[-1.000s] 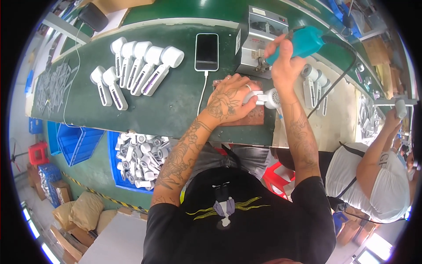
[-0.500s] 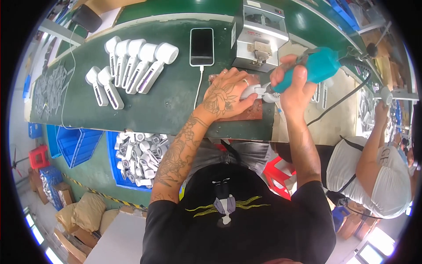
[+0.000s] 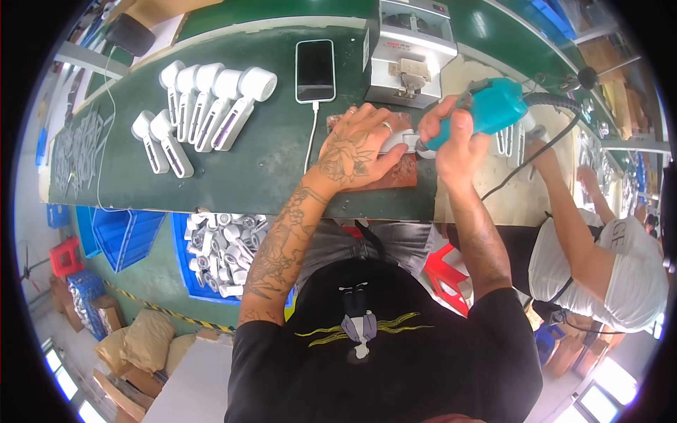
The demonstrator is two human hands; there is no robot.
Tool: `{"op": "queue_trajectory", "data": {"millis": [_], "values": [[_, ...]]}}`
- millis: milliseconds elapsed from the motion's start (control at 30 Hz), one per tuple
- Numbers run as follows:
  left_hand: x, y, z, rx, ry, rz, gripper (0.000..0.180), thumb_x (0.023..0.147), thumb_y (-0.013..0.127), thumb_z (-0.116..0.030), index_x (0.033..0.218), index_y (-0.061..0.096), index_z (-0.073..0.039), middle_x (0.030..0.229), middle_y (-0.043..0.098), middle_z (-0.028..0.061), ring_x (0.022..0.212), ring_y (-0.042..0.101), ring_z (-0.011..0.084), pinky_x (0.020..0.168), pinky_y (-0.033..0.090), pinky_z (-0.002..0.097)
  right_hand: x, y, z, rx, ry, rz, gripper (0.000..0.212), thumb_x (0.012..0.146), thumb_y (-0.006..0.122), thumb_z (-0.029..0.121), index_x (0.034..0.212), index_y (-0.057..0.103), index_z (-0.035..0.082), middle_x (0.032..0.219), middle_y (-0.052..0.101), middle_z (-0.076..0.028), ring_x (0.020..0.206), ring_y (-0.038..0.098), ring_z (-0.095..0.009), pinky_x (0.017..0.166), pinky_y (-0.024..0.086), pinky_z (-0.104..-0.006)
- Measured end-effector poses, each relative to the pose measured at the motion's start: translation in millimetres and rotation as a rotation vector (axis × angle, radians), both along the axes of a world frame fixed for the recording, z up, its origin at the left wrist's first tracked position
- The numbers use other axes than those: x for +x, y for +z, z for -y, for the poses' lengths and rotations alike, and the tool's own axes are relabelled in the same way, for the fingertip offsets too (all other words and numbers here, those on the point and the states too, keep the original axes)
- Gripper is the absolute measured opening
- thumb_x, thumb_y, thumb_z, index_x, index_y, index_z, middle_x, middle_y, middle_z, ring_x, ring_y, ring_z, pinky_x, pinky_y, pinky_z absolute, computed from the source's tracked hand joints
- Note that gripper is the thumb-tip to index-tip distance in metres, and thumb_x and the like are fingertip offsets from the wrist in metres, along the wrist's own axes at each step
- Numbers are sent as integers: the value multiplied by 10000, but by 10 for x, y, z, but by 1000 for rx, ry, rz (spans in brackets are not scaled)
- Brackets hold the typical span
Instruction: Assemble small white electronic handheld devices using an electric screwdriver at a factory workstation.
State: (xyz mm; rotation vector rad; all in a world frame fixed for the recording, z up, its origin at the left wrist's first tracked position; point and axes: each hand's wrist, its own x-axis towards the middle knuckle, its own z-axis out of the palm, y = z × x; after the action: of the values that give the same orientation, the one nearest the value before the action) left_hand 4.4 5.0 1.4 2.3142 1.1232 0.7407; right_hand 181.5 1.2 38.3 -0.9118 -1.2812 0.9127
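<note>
My left hand [image 3: 358, 146] presses a white shower head-like piece [image 3: 397, 144] down on a reddish-brown pad [image 3: 395, 176]; its fingers wrap over the piece and hide much of it. In my right hand [image 3: 460, 144] is a teal power screwdriver [image 3: 496, 107], held nearly level with its tip pointing left. That tip meets the right end of the white piece, beside my left thumb; the exact contact point is too small to make out. A dark coiled cable [image 3: 553, 101] runs from the screwdriver's back end.
Several white shower head-like units [image 3: 226, 106] lie in rows at the left. A phone [image 3: 315, 70] on a white cable and a grey metal machine [image 3: 409, 63] stand beyond my hands. A blue bin [image 3: 185, 264] below holds many white parts. A co-worker's arm [image 3: 564, 187] reaches in at right.
The screwdriver and my right hand have shifted slightly left, while my left hand stays on the white piece. The co-worker's hand has moved left over the table. The whole view has shifted slightly.
</note>
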Motion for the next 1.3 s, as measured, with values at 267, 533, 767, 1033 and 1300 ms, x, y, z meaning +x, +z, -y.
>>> {"op": "queue_trajectory", "data": {"millis": [267,533,767,1033,1300], "values": [[16,0,19,109,48,86,372,888,654,-323,1184,665,-98,1266,613,62,1110,563,295,1030,413,513,-23,-63,-8,72,34,11,508,1008,576,495,984,519,-9,703,548,-78,608,560,-188,544,453,-319],[-41,-71,329,373,-55,-136,325,849,749,-270,1118,671,-107,1122,671,73,987,666,280,905,513,421,82,75,348,-31,-40,-296,569,940,624,583,1036,580,25,697,550,-58,610,535,-176,561,430,-311],[-851,127,581,113,578,-169,452,939,622,-163,1372,575,-280,1183,580,90,768,692,333,641,581,462,213,235,882,-14,-73,-320,746,846,591,768,1029,548,46,629,460,-32,527,432,-165,504,335,-302],[-1249,-191,146,272,745,-314,435,975,572,-186,1405,553,-248,1225,586,125,994,668,366,780,572,475,285,122,960,-60,-53,-273,786,857,619,734,1044,522,-24,653,524,-76,561,533,-202,528,446,-338],[-205,421,-4,340,622,123,304,903,707,-207,1154,671,-40,1097,652,187,975,643,349,841,531,431,549,131,1152,-26,-122,-131,751,899,604,682,1043,506,-48,651,516,-83,551,540,-204,512,440,-331]]}}
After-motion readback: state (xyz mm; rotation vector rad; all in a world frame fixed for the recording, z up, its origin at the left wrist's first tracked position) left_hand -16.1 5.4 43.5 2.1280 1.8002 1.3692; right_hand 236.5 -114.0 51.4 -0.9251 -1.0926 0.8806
